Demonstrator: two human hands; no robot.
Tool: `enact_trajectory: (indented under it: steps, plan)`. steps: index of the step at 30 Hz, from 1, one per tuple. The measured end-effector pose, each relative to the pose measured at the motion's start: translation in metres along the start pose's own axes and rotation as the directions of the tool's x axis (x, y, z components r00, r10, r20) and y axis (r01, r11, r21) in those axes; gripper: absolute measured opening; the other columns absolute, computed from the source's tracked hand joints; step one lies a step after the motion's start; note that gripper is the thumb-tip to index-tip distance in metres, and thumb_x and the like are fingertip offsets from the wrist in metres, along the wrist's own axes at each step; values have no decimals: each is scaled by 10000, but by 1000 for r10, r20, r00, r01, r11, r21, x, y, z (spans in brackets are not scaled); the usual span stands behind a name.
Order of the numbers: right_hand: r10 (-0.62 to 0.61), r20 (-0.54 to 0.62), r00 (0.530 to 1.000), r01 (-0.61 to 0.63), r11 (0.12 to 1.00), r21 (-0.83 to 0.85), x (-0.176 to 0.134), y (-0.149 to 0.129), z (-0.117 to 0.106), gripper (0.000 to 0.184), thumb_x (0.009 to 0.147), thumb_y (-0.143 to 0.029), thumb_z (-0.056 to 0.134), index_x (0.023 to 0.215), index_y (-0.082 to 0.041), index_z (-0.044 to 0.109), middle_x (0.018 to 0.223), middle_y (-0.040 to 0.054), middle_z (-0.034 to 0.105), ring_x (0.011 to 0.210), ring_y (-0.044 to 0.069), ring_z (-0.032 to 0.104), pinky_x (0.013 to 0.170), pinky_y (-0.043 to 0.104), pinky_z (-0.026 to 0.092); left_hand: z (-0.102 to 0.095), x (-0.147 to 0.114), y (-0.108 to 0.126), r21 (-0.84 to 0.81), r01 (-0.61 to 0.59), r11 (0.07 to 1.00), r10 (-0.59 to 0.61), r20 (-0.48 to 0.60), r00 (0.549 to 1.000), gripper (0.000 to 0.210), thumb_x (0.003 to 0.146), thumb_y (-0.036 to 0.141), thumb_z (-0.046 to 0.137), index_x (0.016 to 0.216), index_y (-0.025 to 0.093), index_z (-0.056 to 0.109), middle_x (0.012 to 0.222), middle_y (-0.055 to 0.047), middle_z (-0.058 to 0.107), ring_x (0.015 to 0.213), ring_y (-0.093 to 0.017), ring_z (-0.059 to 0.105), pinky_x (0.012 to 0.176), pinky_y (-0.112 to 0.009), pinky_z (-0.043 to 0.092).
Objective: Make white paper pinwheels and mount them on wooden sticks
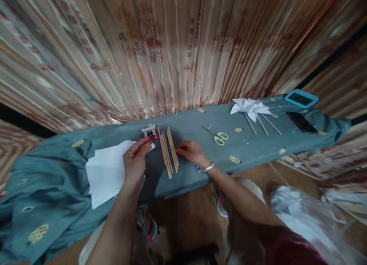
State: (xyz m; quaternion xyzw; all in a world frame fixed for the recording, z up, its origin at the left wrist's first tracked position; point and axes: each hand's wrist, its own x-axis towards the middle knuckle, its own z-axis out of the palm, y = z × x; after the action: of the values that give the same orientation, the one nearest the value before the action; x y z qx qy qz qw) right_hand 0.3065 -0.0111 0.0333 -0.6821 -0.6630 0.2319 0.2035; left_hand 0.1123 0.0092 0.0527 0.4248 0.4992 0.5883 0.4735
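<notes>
My left hand (pixel 134 158) is closed in a pinch just in front of a small red and white box (pixel 149 133) with dark little items inside. A small white piece (pixel 152 146) shows by its fingertips; whether they grip it is unclear. Several thin wooden sticks (pixel 166 152) lie side by side between my hands. On their right, my right hand (pixel 192 152), with a silver bracelet on its wrist, has its fingers curled together. Its fingertips come up to the rightmost stick, and what they pinch, if anything, is hidden. White paper sheets (pixel 107 173) lie beneath and left of my left hand.
Scissors (pixel 216 136) with pale green handles lie right of my right hand. Farther right are white paper pinwheels (pixel 250 108) on sticks, a black phone (pixel 302 122) and a blue-framed tablet (pixel 301 99). A curtain (pixel 172 54) hangs behind the cloth-covered table (pixel 189 119). A plastic bag (pixel 304 215) sits below right.
</notes>
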Motion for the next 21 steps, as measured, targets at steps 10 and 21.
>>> enact_trajectory:
  steps: [10, 21]
  plan:
    - [-26, 36, 999, 26, 1000, -14, 15, 5, 11, 159, 848, -297, 627, 813, -180, 729, 712, 30, 735, 644, 148, 646, 590, 242, 397, -72, 25, 14, 228, -156, 961, 193, -147, 970, 274, 628, 336, 726, 847, 173, 745, 747, -15, 704, 687, -138, 616, 663, -245, 483]
    - [-82, -14, 997, 82, 997, -9, 10, 10, 16, 148, 840, -273, 620, 793, -170, 714, 736, 36, 742, 682, 174, 678, 603, 251, 408, -123, -6, -27, 758, -276, 591, 125, 252, 960, 427, 549, 308, 848, 958, 243, 741, 1211, -72, 642, 1202, -293, 527, 1073, -476, 405]
